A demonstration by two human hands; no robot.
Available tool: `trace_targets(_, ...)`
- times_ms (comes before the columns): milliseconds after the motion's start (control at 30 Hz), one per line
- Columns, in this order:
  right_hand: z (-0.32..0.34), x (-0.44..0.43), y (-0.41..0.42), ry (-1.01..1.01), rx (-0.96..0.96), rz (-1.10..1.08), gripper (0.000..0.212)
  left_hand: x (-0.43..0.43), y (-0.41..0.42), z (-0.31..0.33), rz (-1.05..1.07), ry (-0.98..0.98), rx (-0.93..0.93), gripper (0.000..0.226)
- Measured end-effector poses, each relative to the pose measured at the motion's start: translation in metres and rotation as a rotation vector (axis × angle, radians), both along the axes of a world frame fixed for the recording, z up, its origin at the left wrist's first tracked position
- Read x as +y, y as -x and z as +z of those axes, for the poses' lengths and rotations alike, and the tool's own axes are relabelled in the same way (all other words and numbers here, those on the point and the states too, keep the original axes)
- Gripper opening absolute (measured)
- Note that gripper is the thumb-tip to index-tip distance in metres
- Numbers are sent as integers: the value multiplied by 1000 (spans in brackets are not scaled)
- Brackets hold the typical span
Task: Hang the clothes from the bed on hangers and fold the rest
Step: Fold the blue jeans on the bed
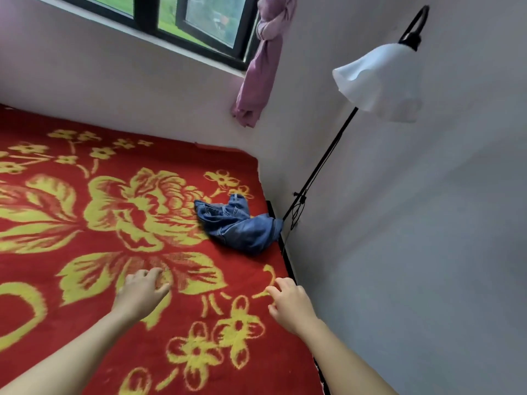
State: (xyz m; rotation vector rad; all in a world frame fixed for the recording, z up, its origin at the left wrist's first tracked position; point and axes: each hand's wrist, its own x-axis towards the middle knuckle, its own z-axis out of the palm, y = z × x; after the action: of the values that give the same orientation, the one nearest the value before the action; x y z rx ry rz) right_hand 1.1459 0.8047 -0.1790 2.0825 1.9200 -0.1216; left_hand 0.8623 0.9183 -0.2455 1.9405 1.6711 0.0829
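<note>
Left hand point(142, 289) out over the bed point(199, 352), palm down, fingers relaxed and slightly spread, holding nothing; can't tell if the fingertips touch the cover. Under it a red blanket point(42, 223) with a big yellow flower pattern covers all of the bed surface in view. Up top a dark-framed window point(168, 21), green outside. Jeans point(236, 226): blue denim, crumpled in a heap on the blanket near the far right corner, one part reaching the right edge next to the wall; ahead of both hands, well apart from both, nearer the right one. Purple curtain point(262, 61) hangs at the window's right end, knotted in the middle, loose tail against the wall. Right hand point(291, 303) near the bed's right edge, palm down, fingers loosely curled, gripping nothing; contact with the blanket unclear. Right of the bed a black floor lamp point(322, 166) standing slanted in this view, cable point(296, 209) bunched low on it, white frilled shade point(379, 81) facing down under a curved black neck. Plain pale wall point(427, 252) behind it
</note>
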Motion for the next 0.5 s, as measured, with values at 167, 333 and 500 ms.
trace_targets(167,-39,53,-23,44,65,10,43,22,-8,-40,68,78,82,55)
trace_targets(333,-93,108,-44,120,79,42,42,46,-31,-93,126,180,118,56)
trace_targets(500,-154,147,-54,199,111,85,48,77,-58,-148,121,220,170,64)
